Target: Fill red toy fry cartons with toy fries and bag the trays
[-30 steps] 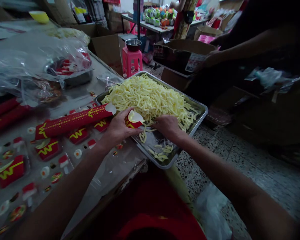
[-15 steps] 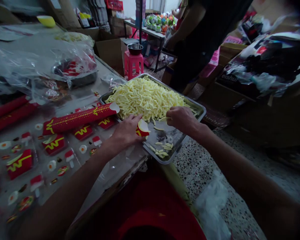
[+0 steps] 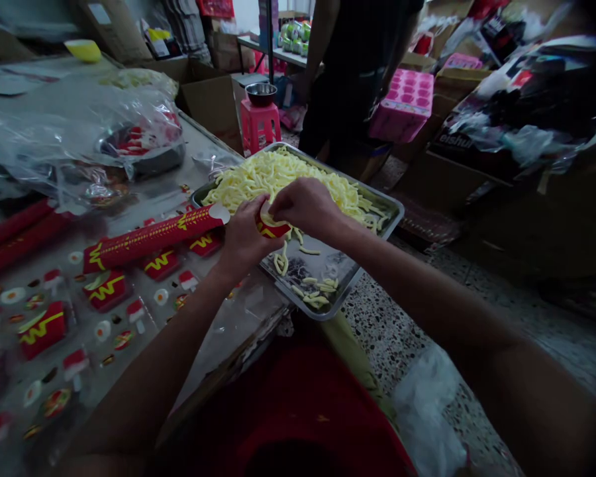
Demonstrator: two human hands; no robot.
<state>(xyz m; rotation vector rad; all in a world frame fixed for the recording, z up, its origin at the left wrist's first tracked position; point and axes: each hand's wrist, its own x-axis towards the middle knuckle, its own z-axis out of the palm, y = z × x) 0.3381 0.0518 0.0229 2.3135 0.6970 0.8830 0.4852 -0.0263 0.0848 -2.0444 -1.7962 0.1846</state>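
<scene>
My left hand (image 3: 246,232) is wrapped round a small red fry box (image 3: 274,230) with yellow marks, holding it over the tray. At the mouth of the box, my right hand (image 3: 308,204) has its fingers pinched on pale yellow fry-shaped sticks; its fingertips are partly hidden. A heap of these yellow sticks (image 3: 248,175) fills the far part of a metal tray (image 3: 328,257), and several lie loose near its front corner. Left of my left hand, a long stack of nested red fry boxes (image 3: 149,240) lies on the table.
Clear packs with red boxes (image 3: 106,289) and small food-shaped pieces cover the table (image 3: 228,331). Plastic bags (image 3: 30,132) lie at the back left. A pink stool (image 3: 259,122) bears a metal bowl (image 3: 261,94). Beyond the tray, a person in dark clothes (image 3: 347,79) stands near pink trays (image 3: 404,103).
My right hand has moved left from the heap to the mouth of the fry box. My left hand has lifted and tilted the box slightly. The person behind has moved left.
</scene>
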